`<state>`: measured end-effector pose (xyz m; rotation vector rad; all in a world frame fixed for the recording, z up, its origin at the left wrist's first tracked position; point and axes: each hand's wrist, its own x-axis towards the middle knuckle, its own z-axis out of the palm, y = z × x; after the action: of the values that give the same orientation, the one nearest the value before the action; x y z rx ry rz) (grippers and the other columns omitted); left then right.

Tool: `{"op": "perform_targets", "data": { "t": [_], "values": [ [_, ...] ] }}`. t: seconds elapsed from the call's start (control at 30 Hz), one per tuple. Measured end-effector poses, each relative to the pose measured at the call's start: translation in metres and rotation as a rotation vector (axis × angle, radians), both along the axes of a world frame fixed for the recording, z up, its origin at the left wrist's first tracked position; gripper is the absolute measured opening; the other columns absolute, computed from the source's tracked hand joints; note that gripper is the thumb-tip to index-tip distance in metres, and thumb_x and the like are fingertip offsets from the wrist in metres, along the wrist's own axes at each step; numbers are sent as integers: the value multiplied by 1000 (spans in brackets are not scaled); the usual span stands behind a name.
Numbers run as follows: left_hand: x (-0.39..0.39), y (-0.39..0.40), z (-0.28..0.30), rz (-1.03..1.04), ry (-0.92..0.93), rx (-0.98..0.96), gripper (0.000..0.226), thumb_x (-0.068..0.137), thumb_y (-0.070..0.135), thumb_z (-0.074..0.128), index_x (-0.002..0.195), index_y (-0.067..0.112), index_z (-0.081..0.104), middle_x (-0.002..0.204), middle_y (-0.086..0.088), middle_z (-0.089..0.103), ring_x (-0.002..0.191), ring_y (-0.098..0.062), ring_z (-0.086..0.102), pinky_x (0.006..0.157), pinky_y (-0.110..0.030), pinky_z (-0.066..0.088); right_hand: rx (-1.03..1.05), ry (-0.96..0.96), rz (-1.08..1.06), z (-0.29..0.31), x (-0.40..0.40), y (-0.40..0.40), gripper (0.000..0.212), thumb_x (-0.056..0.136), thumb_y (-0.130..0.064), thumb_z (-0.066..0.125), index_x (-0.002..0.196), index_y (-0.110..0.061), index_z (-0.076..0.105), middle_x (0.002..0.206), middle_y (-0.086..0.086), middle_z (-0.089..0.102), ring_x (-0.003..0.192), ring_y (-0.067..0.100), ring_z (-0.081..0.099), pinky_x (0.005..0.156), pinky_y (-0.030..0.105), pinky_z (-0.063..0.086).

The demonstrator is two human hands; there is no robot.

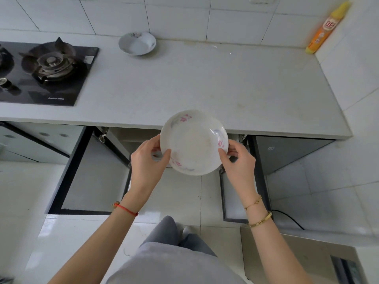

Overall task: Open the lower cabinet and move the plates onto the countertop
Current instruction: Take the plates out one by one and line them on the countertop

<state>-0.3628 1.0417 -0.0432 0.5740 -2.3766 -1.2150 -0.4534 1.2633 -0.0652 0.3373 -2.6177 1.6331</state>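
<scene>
— White tiles run behind the counter, with a stove at its left end and a yellow bottle in the back right corner. Where do you stand in the job?

— Your cabinet doors are open: left door swung wide, right door edge-on. One plate sits by the counter's back edge, beside the stove. You hold a second plate, pink-flowered, level in the air, overlapping the counter's front edge above the open cabinet. So I judge you are mid-carry, between lift and set-down.

— And my hands?

— Your left hand grips the plate's left rim, thumb on top, fingers curled under. Your right hand does the same on the right rim. Both forearms reach forward, wrists roughly level, palms facing each other across the plate.

— What next?

— Likely push forward until the plate is fully over the counter, lower it flat, then let the fingers slide out. Keep clear of the front edge. Whether more plates wait inside, I cannot tell; the plate and your hands hide the shelf.
</scene>
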Motion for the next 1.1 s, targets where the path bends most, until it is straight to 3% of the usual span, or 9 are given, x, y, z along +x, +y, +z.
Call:
{"op": "perform_targets", "data": {
  "t": [0.13, 0.3, 0.43, 0.67, 1.1],
  "values": [
    [-31, -15, 4, 3, 10, 9, 38, 81, 18, 72, 119, 23, 67, 98, 10, 69, 87, 0, 65, 81, -5, 48, 9, 28, 1, 10, -33, -16, 23, 86, -24, 68, 109, -24, 65, 95, -9, 68, 84, 0, 62, 73, 3, 45],
    [-88, -47, 6, 21, 39, 15, 38, 81, 19, 72, 118, 24, 67, 93, 15, 67, 84, 7, 63, 76, 3, 40, 39, 60, 0, 16, -92, -51, 21, 88, -22, 67, 109, -19, 66, 95, -6, 69, 84, 7, 64, 76, 12, 50],
    [-145, -84, 6, 13, 68, 27, 37, 81, 18, 71, 117, 26, 67, 89, 23, 64, 84, 9, 61, 74, 2, 40, 51, 81, -13, 16, -151, -90, 20, 87, -21, 67, 107, -18, 67, 93, -6, 69, 82, 6, 63, 75, 7, 48],
    [-252, -161, 12, -6, 64, 1, 38, 81, 17, 72, 118, 23, 67, 91, 13, 67, 82, 6, 62, 75, 2, 40, 59, 73, -40, 18, -257, -166, 18, 86, -20, 68, 104, -17, 68, 91, -5, 69, 81, 10, 64, 76, 16, 52],
    [-425, -247, -20, 23, -8, 37, 38, 81, 16, 74, 118, 21, 68, 87, 18, 64, 80, 5, 60, 72, 2, 41, 101, -10, -52, -6, -426, -259, 14, 86, -18, 67, 100, -17, 67, 91, -1, 69, 83, 18, 64, 77, 32, 56]
  ]
}}
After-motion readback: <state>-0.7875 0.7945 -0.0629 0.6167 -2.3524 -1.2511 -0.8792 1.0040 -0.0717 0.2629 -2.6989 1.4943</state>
